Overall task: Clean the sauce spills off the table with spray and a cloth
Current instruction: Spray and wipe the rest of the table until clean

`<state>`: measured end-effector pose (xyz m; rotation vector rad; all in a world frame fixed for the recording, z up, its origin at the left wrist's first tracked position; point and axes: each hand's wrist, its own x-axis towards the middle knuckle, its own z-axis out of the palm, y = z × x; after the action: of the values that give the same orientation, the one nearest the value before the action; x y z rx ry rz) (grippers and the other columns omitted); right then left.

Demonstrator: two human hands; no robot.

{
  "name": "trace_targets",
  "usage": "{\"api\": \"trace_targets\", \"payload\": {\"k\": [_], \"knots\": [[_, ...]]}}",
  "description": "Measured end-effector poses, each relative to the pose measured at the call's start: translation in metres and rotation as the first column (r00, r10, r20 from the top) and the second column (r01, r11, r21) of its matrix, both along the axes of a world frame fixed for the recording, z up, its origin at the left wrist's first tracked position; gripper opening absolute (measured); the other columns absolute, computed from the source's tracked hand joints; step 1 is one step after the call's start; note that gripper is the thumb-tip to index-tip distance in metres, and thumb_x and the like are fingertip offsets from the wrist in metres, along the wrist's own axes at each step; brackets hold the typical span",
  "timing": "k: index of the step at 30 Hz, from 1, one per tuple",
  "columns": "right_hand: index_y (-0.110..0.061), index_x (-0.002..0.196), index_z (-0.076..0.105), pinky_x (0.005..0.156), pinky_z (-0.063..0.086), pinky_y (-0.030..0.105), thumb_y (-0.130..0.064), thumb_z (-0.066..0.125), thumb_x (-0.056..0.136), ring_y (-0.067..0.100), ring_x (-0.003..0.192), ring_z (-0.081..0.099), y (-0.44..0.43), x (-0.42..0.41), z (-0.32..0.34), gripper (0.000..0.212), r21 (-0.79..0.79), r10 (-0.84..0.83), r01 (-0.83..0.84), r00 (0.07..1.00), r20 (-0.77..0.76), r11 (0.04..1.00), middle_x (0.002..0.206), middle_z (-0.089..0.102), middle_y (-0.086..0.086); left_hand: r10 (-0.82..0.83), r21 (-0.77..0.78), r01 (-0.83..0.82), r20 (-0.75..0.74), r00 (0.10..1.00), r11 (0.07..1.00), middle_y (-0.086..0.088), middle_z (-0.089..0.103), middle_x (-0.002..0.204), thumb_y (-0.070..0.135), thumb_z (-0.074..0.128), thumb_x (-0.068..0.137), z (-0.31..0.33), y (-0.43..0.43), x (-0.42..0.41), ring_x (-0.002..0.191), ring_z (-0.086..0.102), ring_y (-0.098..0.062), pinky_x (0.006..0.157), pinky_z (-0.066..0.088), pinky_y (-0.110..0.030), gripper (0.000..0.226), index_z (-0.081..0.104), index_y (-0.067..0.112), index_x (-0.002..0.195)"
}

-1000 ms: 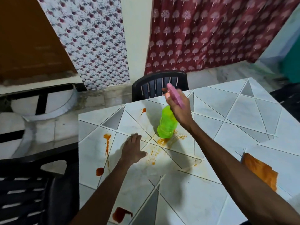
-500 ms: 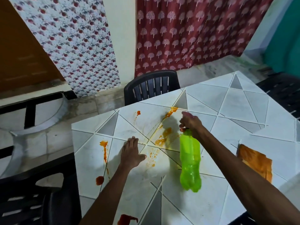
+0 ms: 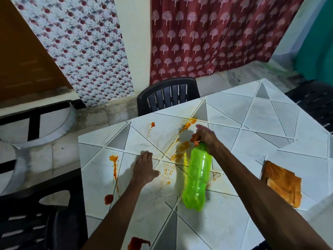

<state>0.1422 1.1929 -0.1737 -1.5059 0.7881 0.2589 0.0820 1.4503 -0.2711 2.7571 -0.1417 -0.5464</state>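
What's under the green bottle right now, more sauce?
Orange sauce smears show on the table beside the green bottle, held at its top by the right hand. Whatever lies directly beneath the bottle is covered.

Readable text: none anywhere in view.
Green bottle [image 3: 197, 179]: plain translucent plastic, with no label, brand or number on it.
Counter [image 3: 270, 123]: only a pattern of lines and triangles, no writing.
Orange cloth [image 3: 282, 183] at 3 o'clock on the counter: no tag or print that reads.
Curtains at 12 o'clock: a tree motif on the red one [image 3: 207, 37] and a floral motif on the white one [image 3: 82, 42], no letters.
Black chair [image 3: 168, 95]: no marking legible.
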Motion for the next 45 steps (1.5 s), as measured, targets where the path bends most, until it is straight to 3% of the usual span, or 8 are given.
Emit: {"api": "trace_targets", "payload": {"k": [3,11,16,26,32,36,41,45], "knots": [[-0.018,0.128,0.065,0.056,0.051,0.029,0.005,0.044,0.083,0.029,0.066,0.066,0.019,0.003,0.004,0.055,-0.002,0.059,-0.059,0.998,0.021,0.998,0.075,0.064,0.014,-0.007,0.036,0.004,0.077,0.997,0.999,-0.007,0.030,0.156,0.048,0.069,0.082,0.005,0.010,-0.001,0.143,0.029,-0.029,0.115,0.027,-0.042,0.080,0.035,0.017,0.148],[-0.011,0.102,0.063,0.042,0.043,0.023,-0.015,0.049,0.100,0.028,0.048,0.053,0.100,-0.003,0.014,0.015,0.122,0.242,-0.242,0.970,0.013,0.963,0.064,0.052,0.015,0.120,0.083,-0.132,0.137,0.983,0.988,-0.004,0.041,0.148,0.054,0.065,0.076,0.004,0.071,-0.013,0.138,0.032,-0.027,0.114,0.024,-0.045,0.076,0.043,0.021,0.141],[-0.008,0.071,0.057,0.040,0.046,0.025,-0.023,0.053,0.102,0.027,0.047,0.056,0.158,-0.008,0.007,0.035,0.120,0.406,-0.403,0.914,-0.005,0.907,0.064,0.051,0.016,0.246,0.045,-0.256,0.155,0.957,0.966,-0.009,0.048,0.140,0.057,0.060,0.069,0.008,0.110,-0.031,0.128,0.043,-0.034,0.102,0.036,-0.046,0.077,0.054,0.015,0.133],[-0.009,0.067,0.055,0.044,0.043,0.027,-0.024,0.050,0.102,0.022,0.042,0.054,0.243,-0.046,0.007,0.039,0.115,0.631,-0.624,0.775,-0.028,0.773,0.066,0.050,0.018,0.418,-0.044,-0.418,0.201,0.886,0.907,-0.014,0.058,0.123,0.060,0.049,0.071,-0.003,0.168,-0.087,0.111,0.056,-0.036,0.093,0.047,-0.042,0.073,0.060,0.006,0.119],[0.014,0.116,0.064,0.043,0.042,0.026,-0.016,0.049,0.096,0.027,0.049,0.050,0.247,-0.094,-0.012,0.039,0.027,0.670,-0.670,0.739,-0.070,0.742,0.060,0.051,0.015,0.483,-0.080,-0.477,0.164,0.860,0.876,-0.016,0.054,0.133,0.064,0.043,0.076,-0.006,0.171,-0.130,0.121,0.050,-0.037,0.101,0.042,-0.046,0.081,0.056,0.003,0.128],[0.016,0.116,0.063,0.044,0.041,0.028,-0.012,0.053,0.096,0.031,0.070,0.062,0.225,-0.133,-0.015,0.036,0.065,0.667,-0.664,0.740,-0.083,0.745,0.061,0.058,0.013,0.506,-0.087,-0.499,0.147,0.850,0.862,-0.021,0.052,0.138,0.066,0.048,0.081,-0.002,0.162,-0.166,0.127,0.048,-0.038,0.106,0.038,-0.045,0.085,0.051,-0.002,0.133],[0.001,0.094,0.076,0.047,0.044,0.029,-0.024,0.060,0.084,0.024,0.048,0.053,0.197,-0.186,-0.015,0.030,-0.044,0.695,-0.705,0.706,-0.133,0.708,0.059,0.062,0.014,0.532,-0.096,-0.524,0.107,0.840,0.846,-0.017,0.035,0.154,0.054,0.069,0.083,-0.002,0.143,-0.215,0.142,0.032,-0.032,0.116,0.025,-0.039,0.090,0.034,0.002,0.147],[0.001,0.094,0.076,0.047,0.045,0.030,-0.008,0.053,0.074,0.027,0.060,0.060,0.168,-0.221,-0.017,0.033,0.004,0.696,-0.701,0.707,-0.127,0.713,0.059,0.065,0.013,0.505,-0.032,-0.504,0.058,0.861,0.863,-0.014,0.020,0.161,0.064,0.063,0.083,-0.005,0.125,-0.252,0.149,0.019,-0.030,0.120,0.018,-0.040,0.100,0.021,0.007,0.153]]}}
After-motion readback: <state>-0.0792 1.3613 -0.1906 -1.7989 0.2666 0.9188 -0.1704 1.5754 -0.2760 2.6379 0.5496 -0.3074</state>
